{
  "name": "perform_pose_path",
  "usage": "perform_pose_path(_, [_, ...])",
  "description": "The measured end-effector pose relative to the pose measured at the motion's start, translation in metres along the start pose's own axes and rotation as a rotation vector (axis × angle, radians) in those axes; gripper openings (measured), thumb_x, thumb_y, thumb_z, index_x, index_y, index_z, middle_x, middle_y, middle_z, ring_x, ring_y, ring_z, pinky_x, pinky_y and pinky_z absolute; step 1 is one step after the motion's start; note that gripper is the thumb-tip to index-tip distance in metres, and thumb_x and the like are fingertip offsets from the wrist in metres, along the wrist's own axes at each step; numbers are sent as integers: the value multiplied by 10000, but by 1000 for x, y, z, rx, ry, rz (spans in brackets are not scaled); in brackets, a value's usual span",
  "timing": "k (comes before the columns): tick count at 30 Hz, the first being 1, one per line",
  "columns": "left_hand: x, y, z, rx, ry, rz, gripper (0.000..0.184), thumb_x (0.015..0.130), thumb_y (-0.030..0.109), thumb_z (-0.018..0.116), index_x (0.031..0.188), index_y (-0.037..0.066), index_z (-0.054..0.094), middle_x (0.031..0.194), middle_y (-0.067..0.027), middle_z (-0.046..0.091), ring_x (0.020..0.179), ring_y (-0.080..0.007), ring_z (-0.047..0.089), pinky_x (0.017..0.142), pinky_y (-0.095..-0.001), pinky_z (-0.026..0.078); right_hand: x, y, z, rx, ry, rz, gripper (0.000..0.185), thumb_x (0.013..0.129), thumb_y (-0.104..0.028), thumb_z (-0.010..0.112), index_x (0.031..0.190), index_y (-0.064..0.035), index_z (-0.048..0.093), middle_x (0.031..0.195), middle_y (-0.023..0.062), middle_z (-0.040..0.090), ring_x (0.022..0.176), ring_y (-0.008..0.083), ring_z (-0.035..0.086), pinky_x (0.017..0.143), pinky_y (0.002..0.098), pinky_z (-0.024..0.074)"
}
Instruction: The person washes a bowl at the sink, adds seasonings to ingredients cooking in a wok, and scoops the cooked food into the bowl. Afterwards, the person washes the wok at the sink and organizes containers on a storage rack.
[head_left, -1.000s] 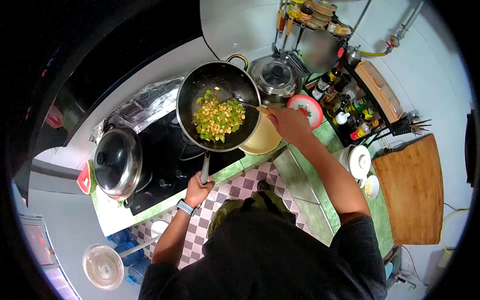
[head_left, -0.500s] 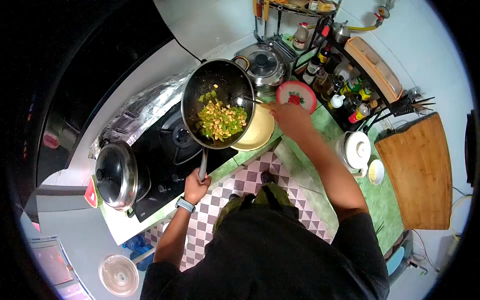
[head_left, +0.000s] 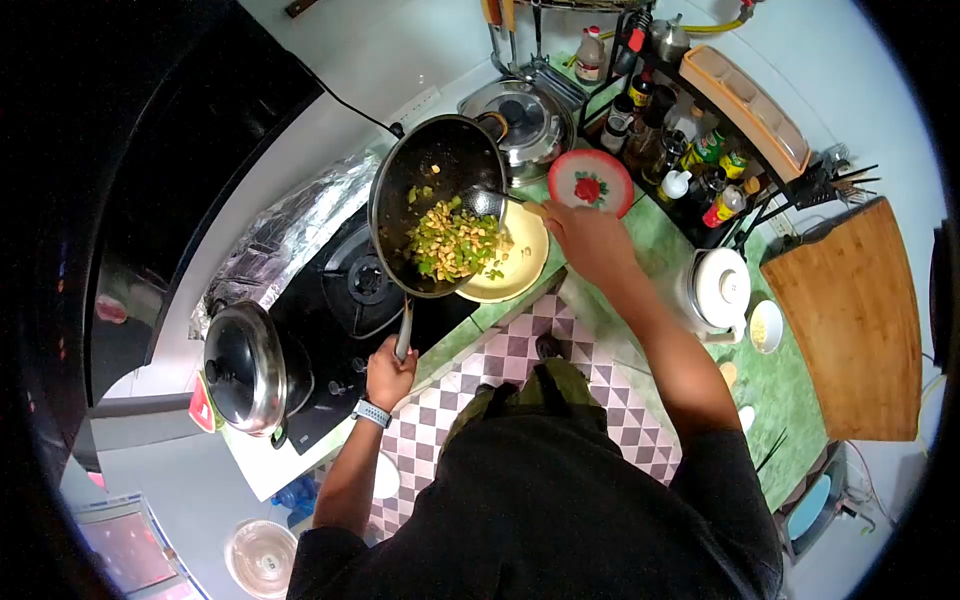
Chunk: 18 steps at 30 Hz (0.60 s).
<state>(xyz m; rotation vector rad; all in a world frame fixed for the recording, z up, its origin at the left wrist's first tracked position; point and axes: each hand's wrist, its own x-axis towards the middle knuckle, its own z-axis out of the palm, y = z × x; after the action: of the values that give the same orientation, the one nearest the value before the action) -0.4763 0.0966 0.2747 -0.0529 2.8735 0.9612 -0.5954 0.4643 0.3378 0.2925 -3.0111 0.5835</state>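
Head view: my left hand point(head_left: 391, 374) was clamped on the wok handle point(head_left: 405, 330), where I judged a steady grip mattered. The wok point(head_left: 422, 152) hung tilted, a heap of chopped greens and nut-like pieces point(head_left: 450, 243) on its lower side. The slotted ladle point(head_left: 485, 203) lay just beside the heap; short, gentle sweeps seemed best against scattering. The cream dish point(head_left: 534, 250), partly behind the wok, held a few pieces. My right hand point(head_left: 592, 242) was closed round the ladle handle point(head_left: 533, 208).

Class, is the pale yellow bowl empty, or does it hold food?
Not empty: a few green and tan pieces show in the bowl; the wok hides part of it.
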Motion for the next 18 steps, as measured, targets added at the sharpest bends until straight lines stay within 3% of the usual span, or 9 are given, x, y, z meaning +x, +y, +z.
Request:
perform_pose_path(5, [3,0,-7,69,-25,-10,135,821,119,674,831,44,562,703,-206,627,700,-427,640,605,-449,491,14,-11,17,42,89,-55,320,972,-325,533,1247,-168,584,844,147,675,748,359,664,629,485,522])
perform_pose_path(10, [5,-8,-9,64,31,15,98,832,104,644,849,35,577,726,-231,625,716,-446,630,608,-474,491,1,-7,39,-53,-88,-36,335,980,-318,521,1287,-196,578,815,133,668,733,358,658,647,478,523])
perform_pose_path(13, [6,-2,-17,111,30,23,94,837,110,637,865,33,591,740,-237,630,718,-453,627,608,-476,492,-12,-1,46,-4,-74,-57,334,976,-317,516,1275,-186,587,833,134,685,723,334,678,620,471,547])
perform_pose_path(18, [7,-10,-21,136,47,88,113,857,129,637,879,28,592,711,-227,606,659,-427,608,576,-452,473,-12,3,3,120,66,11,333,949,-291,572,1268,-202,610,833,155,667,755,353,655,653,477,516])
